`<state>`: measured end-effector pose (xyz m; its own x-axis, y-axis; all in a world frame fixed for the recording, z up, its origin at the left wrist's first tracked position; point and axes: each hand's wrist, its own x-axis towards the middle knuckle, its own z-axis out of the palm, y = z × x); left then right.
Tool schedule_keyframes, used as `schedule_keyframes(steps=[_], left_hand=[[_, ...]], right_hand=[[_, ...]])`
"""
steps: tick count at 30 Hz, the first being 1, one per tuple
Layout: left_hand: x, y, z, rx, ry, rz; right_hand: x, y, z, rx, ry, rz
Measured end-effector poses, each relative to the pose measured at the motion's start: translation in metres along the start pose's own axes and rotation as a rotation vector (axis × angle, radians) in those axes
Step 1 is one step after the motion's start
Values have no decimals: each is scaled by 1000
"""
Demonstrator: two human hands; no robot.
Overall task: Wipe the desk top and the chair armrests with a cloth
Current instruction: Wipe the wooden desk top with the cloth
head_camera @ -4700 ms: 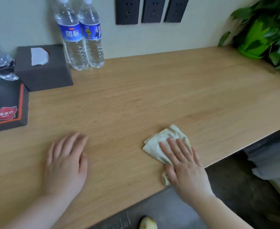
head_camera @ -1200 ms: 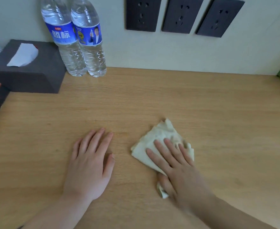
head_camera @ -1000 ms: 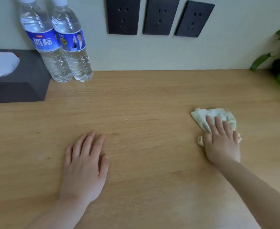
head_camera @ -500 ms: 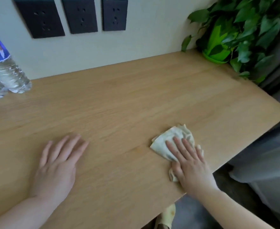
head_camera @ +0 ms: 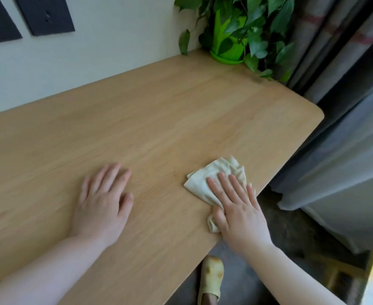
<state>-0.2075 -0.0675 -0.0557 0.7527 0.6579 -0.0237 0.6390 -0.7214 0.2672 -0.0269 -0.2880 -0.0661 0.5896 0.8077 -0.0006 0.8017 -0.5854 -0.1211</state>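
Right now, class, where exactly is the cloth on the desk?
In the head view, the cloth lies flat under the right hand, near the front edge of the desk, right of the left hand.

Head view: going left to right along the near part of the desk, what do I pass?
Left hand flat on the desk top → cloth → right hand pressing on the cloth's near right part → desk edge → grey curtain.
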Motion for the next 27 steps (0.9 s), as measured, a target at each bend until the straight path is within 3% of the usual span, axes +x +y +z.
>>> schedule_keyframes(steps=[5, 7, 9, 11, 15, 18, 22, 25, 27], left_hand=[[2, -2, 5, 42, 9, -14], [2, -4, 9, 65, 7, -12], [2, -5, 10, 69, 11, -19], [3, -7, 10, 70, 14, -13], [2, -6, 7, 55, 10, -2], [2, -5, 4, 54, -3, 0], [2, 0, 1, 74, 19, -11], [15, 8, -6, 129, 35, -53], [39, 13, -10, 158, 37, -86]], right_hand=[[108, 54, -12, 24, -40, 466], [144, 42, -12, 69, -56, 659], [163, 12, -9, 96, -51, 734], [153, -22, -2, 105, -45, 542], [62, -31, 1, 68, -24, -113], [36, 29, -10, -53, -47, -200], [116, 84, -21, 9, -62, 270], [202, 62, -17, 63, -65, 617], [244, 35, -12, 83, -68, 686]])
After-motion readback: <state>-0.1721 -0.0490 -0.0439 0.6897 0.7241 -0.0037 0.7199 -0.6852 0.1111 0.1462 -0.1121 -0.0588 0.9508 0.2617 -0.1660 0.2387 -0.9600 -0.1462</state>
